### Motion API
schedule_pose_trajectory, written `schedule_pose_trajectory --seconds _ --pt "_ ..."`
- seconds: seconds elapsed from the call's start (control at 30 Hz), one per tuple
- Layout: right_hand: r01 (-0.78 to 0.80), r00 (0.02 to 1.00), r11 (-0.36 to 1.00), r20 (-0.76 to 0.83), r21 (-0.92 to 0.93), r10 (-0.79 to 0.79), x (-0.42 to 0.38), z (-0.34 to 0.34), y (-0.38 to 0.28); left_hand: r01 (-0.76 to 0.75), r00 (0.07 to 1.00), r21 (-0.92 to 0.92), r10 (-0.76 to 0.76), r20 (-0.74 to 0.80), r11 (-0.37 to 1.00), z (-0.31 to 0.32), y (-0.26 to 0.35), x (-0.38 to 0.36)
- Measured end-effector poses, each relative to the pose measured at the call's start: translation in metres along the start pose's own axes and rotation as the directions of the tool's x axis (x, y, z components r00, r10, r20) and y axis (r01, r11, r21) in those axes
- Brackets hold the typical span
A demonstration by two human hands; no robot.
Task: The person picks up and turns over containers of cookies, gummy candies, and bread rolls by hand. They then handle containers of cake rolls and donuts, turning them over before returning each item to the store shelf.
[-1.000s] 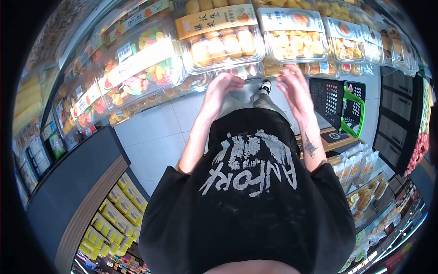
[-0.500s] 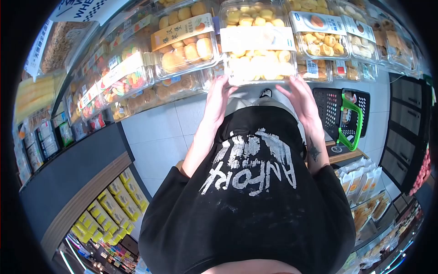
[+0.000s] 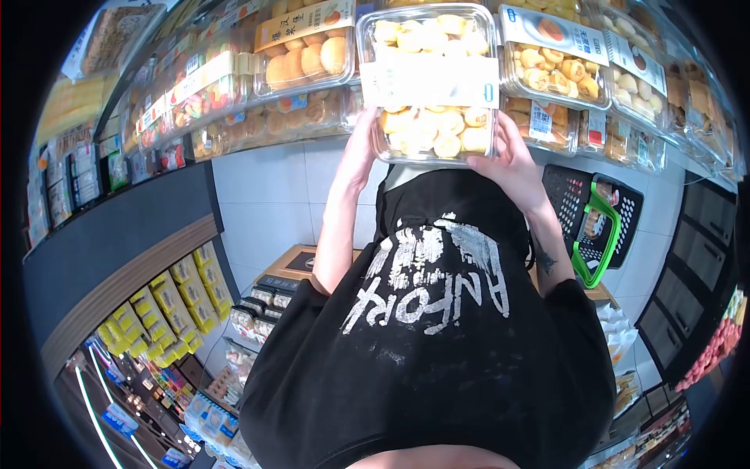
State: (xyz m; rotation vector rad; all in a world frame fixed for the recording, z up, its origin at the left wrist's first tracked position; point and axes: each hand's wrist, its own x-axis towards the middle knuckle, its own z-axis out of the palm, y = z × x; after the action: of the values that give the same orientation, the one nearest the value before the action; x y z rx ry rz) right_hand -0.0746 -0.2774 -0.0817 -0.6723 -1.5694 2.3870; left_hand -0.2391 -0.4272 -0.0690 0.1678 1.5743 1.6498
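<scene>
A clear plastic box of small golden pastries (image 3: 437,131), with a pale label band washed out by glare, is between my two hands at the front of the shelf. My left hand (image 3: 361,147) grips its left side, and its fingertips are hidden behind the box. On the other side, my right hand (image 3: 508,166) holds the lower right corner, thumb along the near edge and fingers up the side. To the left lies a box of round buns (image 3: 307,62) with an orange label. A similar pastry box (image 3: 556,76) with a white and blue label sits to the right.
More boxes, including one of colourful sweets (image 3: 205,92), line the shelf. On the floor at right stands a black shopping basket (image 3: 566,199) with a green handle (image 3: 605,254). Dark drawers (image 3: 695,258) are at far right; yellow packets (image 3: 168,305) hang at left.
Both hands have closed on the pastry box, which was resting on the shelf between them. The box has come nearer and lower in view, over the shelf edge.
</scene>
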Motion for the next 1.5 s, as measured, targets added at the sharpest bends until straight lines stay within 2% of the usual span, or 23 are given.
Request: schedule_pose_trajectory --seconds 0.03,0.13,0.17,0.27,0.37,0.47,0.6,0.63,0.73,0.87,1.23,1.37,1.5 --pt "0.024 1.0 1.0 0.015 -0.01 -0.024 -0.005 0.002 0.001 -0.009 1.0 -0.008 0.009 0.007 1.0 -0.007 -0.011 0.005" --pt "0.021 1.0 0.998 0.01 -0.063 -0.02 -0.02 0.015 -0.002 -0.058 0.98 0.147 0.085 -0.181 0.987 -0.001 -0.016 -0.001" --pt "0.038 0.999 0.998 0.007 -0.043 -0.037 -0.027 0.021 -0.006 -0.024 0.977 0.116 0.048 -0.206 0.993 0.002 -0.01 -0.006" --pt "-0.045 0.998 0.992 0.054 0.118 0.039 -0.038 0.03 -0.011 -0.066 0.982 0.119 0.086 -0.167 0.991 0.002 0.005 -0.015" --pt "-0.08 0.988 0.991 0.14 0.107 0.065 -0.036 0.028 0.005 -0.278 0.953 0.338 0.303 -0.021 0.899 -0.007 0.014 -0.015" --pt "-0.112 0.971 0.993 0.21 -0.044 0.119 -0.029 0.014 0.035 -0.287 0.953 0.342 0.301 0.013 0.895 0.007 0.043 -0.024" --pt "-0.225 0.948 0.969 0.251 0.104 0.194 -0.025 0.016 0.027 -0.336 0.936 0.451 0.346 0.065 0.826 0.008 0.05 -0.016" --pt "-0.218 0.96 0.963 0.215 0.157 0.182 -0.023 0.018 0.029 -0.33 0.937 0.499 0.341 0.072 0.801 0.008 0.052 -0.015" --pt "-0.194 0.976 0.969 0.131 0.153 0.174 -0.019 0.013 0.045 -0.287 0.949 0.566 0.311 0.056 0.773 0.008 0.055 -0.014" --pt "-0.212 0.973 0.969 0.12 0.122 0.198 -0.018 0.008 0.047 -0.264 0.952 0.637 0.301 0.053 0.724 0.009 0.058 -0.013" --pt "-0.147 0.984 0.988 -0.096 0.047 0.15 -0.017 0.013 0.027 -0.223 0.962 0.599 0.271 0.01 0.769 0.011 0.043 -0.011" --pt "-0.135 0.988 0.99 -0.07 0.043 0.138 -0.018 0.015 0.016 -0.197 0.968 0.598 0.25 -0.005 0.777 0.01 0.042 -0.013" --pt "-0.146 0.988 0.988 -0.047 0.051 0.149 -0.018 0.015 0.016 -0.233 0.961 0.585 0.275 0.018 0.777 0.006 0.039 -0.01"
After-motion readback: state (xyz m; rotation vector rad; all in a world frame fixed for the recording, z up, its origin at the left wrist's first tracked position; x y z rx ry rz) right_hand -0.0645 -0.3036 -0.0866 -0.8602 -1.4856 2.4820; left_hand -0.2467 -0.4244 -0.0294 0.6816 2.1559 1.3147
